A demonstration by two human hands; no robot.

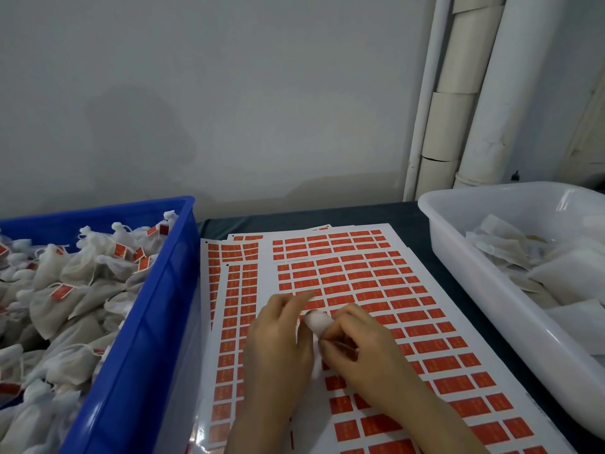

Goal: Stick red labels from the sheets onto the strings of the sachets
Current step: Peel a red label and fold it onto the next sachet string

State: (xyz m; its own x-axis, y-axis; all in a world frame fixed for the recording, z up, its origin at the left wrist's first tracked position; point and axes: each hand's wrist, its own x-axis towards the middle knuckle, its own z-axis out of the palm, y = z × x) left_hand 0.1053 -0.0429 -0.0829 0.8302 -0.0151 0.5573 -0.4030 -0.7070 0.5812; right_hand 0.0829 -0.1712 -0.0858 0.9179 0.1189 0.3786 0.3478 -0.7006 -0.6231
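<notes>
Left hand and right hand clamp fingers on a sachet, lower centre. Label sheets lie beneath, likely for reach.

Dim, flat indoor light, soft blur throughout, wide-angle bending at the edges.
</notes>
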